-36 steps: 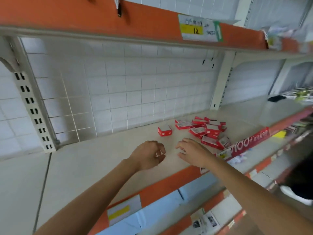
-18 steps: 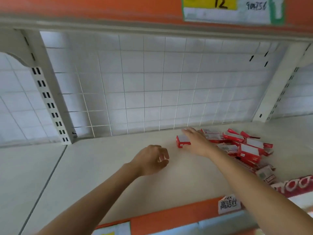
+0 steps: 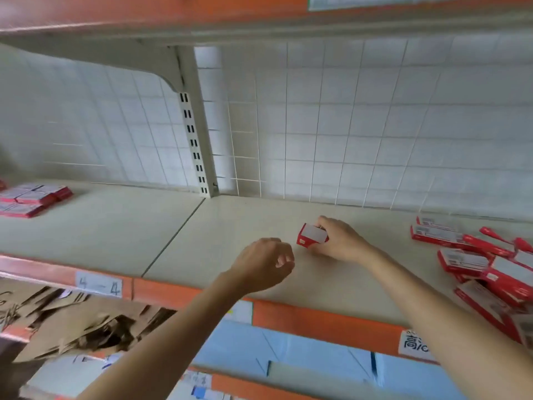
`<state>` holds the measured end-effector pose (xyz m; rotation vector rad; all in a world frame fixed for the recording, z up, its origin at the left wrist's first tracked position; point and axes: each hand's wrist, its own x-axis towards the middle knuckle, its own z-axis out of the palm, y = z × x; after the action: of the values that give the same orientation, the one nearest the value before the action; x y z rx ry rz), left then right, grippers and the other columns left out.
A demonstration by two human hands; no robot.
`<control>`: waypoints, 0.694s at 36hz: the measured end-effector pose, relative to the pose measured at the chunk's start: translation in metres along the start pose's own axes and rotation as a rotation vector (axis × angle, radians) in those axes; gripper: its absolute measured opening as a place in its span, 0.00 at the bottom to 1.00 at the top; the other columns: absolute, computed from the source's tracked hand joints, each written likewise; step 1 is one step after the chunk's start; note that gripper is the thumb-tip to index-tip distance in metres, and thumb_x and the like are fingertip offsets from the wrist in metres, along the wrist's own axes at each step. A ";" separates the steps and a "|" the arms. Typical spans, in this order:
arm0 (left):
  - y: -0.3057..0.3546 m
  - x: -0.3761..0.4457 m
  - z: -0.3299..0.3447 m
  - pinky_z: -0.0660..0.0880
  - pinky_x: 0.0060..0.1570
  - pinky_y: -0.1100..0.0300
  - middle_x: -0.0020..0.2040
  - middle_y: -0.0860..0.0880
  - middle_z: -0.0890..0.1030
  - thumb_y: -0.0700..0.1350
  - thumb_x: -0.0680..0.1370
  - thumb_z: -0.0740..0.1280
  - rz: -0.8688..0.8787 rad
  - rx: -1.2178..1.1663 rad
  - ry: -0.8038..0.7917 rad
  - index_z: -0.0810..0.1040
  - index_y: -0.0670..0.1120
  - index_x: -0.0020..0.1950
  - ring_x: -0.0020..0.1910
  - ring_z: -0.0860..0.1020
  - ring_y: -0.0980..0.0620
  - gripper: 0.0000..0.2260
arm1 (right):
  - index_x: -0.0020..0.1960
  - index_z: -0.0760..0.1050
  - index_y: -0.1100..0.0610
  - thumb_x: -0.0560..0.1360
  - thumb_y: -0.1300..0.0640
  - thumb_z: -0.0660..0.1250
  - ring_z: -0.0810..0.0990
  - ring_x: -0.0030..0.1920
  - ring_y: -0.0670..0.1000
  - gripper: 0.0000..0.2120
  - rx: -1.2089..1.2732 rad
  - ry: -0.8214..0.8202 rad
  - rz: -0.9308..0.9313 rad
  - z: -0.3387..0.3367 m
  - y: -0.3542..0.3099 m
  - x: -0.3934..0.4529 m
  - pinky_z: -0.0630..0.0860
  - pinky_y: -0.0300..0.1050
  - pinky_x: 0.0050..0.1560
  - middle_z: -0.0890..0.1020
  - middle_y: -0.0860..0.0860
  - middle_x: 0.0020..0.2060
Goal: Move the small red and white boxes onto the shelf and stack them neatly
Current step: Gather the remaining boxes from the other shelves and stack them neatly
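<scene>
head view: the right hand [image 3: 337,241] pinches 1 small red and white box [image 3: 312,237] between thumb and fingers, near the middle of the cream shelf [image 3: 219,246]. the left hand [image 3: 264,265], just at the box's 7 o'clock, is curled into a loose fist and holds nothing. a loose pile of boxes [image 3: 487,269] lies at 3 o'clock, a neat stack [image 3: 28,197] at 9 o'clock. on the orange shelf edge [image 3: 323,320] a label [image 3: 99,285] reads "4-4"; another label [image 3: 415,345] at 5 o'clock carries chinese characters, cut off.
</scene>
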<state>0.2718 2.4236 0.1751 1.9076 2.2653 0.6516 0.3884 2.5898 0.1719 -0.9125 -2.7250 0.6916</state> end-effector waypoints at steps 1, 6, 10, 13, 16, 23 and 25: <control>-0.002 -0.009 -0.002 0.76 0.46 0.55 0.45 0.48 0.80 0.45 0.76 0.65 -0.024 0.010 0.017 0.81 0.47 0.49 0.44 0.79 0.50 0.07 | 0.50 0.71 0.57 0.69 0.51 0.70 0.75 0.45 0.53 0.15 0.010 -0.004 -0.033 0.006 -0.008 0.001 0.70 0.47 0.41 0.77 0.53 0.45; -0.025 -0.059 -0.022 0.75 0.45 0.57 0.46 0.49 0.80 0.46 0.76 0.65 -0.142 0.064 0.074 0.81 0.47 0.48 0.45 0.79 0.50 0.07 | 0.52 0.72 0.56 0.69 0.52 0.71 0.73 0.46 0.53 0.16 0.025 -0.061 -0.187 0.034 -0.061 0.010 0.68 0.45 0.41 0.76 0.53 0.47; -0.053 -0.098 -0.050 0.74 0.45 0.58 0.46 0.49 0.80 0.45 0.76 0.65 -0.209 0.084 0.150 0.81 0.46 0.48 0.44 0.78 0.50 0.06 | 0.49 0.69 0.54 0.69 0.51 0.72 0.70 0.45 0.51 0.15 -0.002 -0.100 -0.294 0.052 -0.115 0.016 0.63 0.43 0.40 0.73 0.51 0.45; -0.080 -0.128 -0.072 0.75 0.44 0.57 0.45 0.49 0.80 0.45 0.75 0.66 -0.260 0.092 0.186 0.81 0.46 0.48 0.43 0.79 0.49 0.06 | 0.50 0.70 0.56 0.69 0.51 0.72 0.71 0.45 0.52 0.16 -0.025 -0.133 -0.368 0.066 -0.159 0.020 0.65 0.43 0.39 0.73 0.52 0.45; -0.112 -0.158 -0.094 0.76 0.43 0.56 0.45 0.49 0.80 0.45 0.75 0.66 -0.292 0.125 0.194 0.81 0.47 0.48 0.42 0.79 0.50 0.06 | 0.53 0.72 0.57 0.69 0.50 0.72 0.74 0.45 0.53 0.17 -0.012 -0.152 -0.435 0.084 -0.206 0.025 0.70 0.46 0.44 0.76 0.54 0.47; -0.195 -0.246 -0.154 0.78 0.43 0.55 0.45 0.48 0.80 0.43 0.76 0.65 -0.336 0.206 0.213 0.81 0.45 0.48 0.42 0.78 0.52 0.05 | 0.52 0.70 0.53 0.70 0.48 0.70 0.72 0.48 0.51 0.16 -0.039 -0.182 -0.564 0.150 -0.334 0.034 0.70 0.44 0.45 0.74 0.51 0.48; -0.221 -0.272 -0.170 0.77 0.42 0.59 0.45 0.48 0.81 0.41 0.76 0.65 -0.360 0.212 0.232 0.81 0.45 0.47 0.41 0.78 0.53 0.05 | 0.52 0.69 0.54 0.70 0.49 0.70 0.71 0.48 0.50 0.16 -0.060 -0.178 -0.600 0.169 -0.367 0.038 0.67 0.43 0.44 0.73 0.51 0.48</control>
<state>0.0661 2.0931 0.1916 1.4981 2.8286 0.6294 0.1143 2.2920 0.2028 -0.0115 -2.9490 0.5839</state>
